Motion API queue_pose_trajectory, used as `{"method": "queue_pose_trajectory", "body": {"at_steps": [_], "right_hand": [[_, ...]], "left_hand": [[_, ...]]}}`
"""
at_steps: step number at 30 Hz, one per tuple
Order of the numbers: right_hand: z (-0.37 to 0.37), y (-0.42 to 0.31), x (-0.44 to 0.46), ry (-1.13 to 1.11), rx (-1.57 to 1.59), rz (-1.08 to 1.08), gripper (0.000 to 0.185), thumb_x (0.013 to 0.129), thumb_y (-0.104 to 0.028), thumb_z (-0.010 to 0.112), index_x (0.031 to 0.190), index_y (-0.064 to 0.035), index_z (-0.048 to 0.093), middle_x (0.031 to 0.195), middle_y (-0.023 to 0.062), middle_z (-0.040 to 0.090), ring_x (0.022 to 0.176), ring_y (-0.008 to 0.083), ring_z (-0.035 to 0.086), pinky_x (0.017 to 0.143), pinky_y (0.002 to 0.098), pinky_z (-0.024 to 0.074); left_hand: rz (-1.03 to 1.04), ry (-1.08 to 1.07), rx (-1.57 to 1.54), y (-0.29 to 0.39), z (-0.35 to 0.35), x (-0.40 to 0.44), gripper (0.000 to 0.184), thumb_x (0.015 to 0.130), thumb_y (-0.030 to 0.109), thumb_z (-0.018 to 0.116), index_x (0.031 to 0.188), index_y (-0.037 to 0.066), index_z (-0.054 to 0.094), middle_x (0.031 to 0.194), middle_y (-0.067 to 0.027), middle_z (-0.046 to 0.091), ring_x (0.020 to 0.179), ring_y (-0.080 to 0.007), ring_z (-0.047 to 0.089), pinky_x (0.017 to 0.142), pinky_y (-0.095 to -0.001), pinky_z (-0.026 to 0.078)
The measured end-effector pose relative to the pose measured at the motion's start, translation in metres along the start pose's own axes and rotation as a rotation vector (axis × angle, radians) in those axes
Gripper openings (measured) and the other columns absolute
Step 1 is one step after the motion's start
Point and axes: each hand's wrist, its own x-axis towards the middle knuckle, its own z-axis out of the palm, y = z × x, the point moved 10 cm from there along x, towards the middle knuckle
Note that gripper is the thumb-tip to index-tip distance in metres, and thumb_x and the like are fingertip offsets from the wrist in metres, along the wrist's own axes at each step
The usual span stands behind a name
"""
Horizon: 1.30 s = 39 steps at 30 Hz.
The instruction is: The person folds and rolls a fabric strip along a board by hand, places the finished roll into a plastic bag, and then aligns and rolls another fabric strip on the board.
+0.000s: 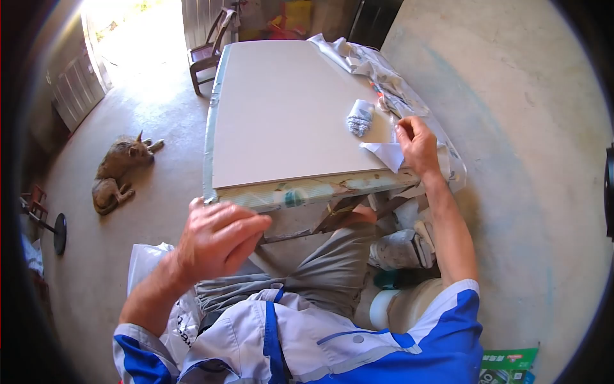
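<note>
One board (288,115) is lying beyond left hand (224,233) (half-curled, contents unclear), scrap (385,155) and roll (361,118) sitting left of right hand (419,146) (fingertips close, hold unclear), probably for easy reach.

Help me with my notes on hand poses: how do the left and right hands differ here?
The left hand is by the near left corner of the table; the right hand is at its right side, near a white scrap. The left hand's fingers are loosely extended, while the right hand's thumb and fingertips come close together. Both are bare.
</note>
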Motion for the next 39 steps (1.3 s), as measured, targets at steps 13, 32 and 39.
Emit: {"method": "queue_pose_trajectory", "body": {"at_steps": [13,32,39], "right_hand": [[0.027,0.141,0.114,-0.133,-0.578,0.1,0.041,0.085,-0.033,0.078,0.111,-0.0022,0.071,0.116,0.0225,0.072,0.11,0.0392,0.07,0.095,0.0489,0.0557],[0.011,0.141,0.208,0.042,-0.289,0.222,0.03,0.102,-0.031,0.059,0.1,-0.0033,0.071,0.089,0.0152,0.076,0.071,0.0257,0.072,0.067,0.0398,0.0558],[0.043,-0.042,0.213,-0.031,0.234,0.023,0.023,0.11,-0.024,0.059,0.107,-0.0063,0.072,0.088,-0.0013,0.068,0.071,0.005,0.057,0.063,0.0218,0.0482]], "left_hand": [[-0.137,0.02,-0.162,-0.139,0.081,0.113,0.015,0.093,0.003,0.068,0.106,0.002,0.074,0.095,-0.0137,0.073,0.087,-0.0317,0.072,0.079,-0.041,0.059],[-0.13,-0.099,-0.162,-0.145,0.095,0.101,0.011,0.094,0.01,0.068,0.101,0.007,0.076,0.097,-0.008,0.07,0.091,-0.0283,0.067,0.081,-0.0434,0.057],[-0.162,-0.037,-0.274,-0.148,0.089,0.1,0.015,0.095,0.016,0.069,0.104,0.005,0.074,0.096,-0.0108,0.072,0.094,-0.0297,0.071,0.084,-0.0431,0.058]]}}
